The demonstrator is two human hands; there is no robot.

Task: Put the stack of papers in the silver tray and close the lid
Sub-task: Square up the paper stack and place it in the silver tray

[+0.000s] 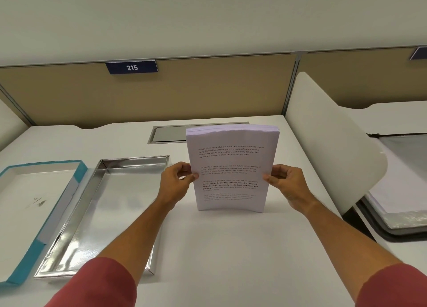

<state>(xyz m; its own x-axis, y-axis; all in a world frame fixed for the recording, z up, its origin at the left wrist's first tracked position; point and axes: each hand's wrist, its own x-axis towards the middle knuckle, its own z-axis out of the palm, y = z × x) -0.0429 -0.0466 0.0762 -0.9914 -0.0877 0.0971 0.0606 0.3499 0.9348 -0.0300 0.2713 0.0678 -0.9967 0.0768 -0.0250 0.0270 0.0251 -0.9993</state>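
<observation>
A thick stack of papers [231, 158] with printed text stands upright on its bottom edge on the white desk, right of centre. My left hand [178, 181] pinches its left edge and my right hand [286, 184] pinches its right edge. The silver tray [69, 244], shiny and with nothing in it, lies open on the desk to the left of the stack. Its lid [59, 212], teal outside and white inside, lies upside down at the far left, touching the tray's left side.
A grey cable hatch [166, 134] is set into the desk behind the stack. A tan partition [208, 91] with a "215" label closes the back. A white curved divider [335, 144] stands at the right, with another desk and a folder of papers [397, 191] beyond.
</observation>
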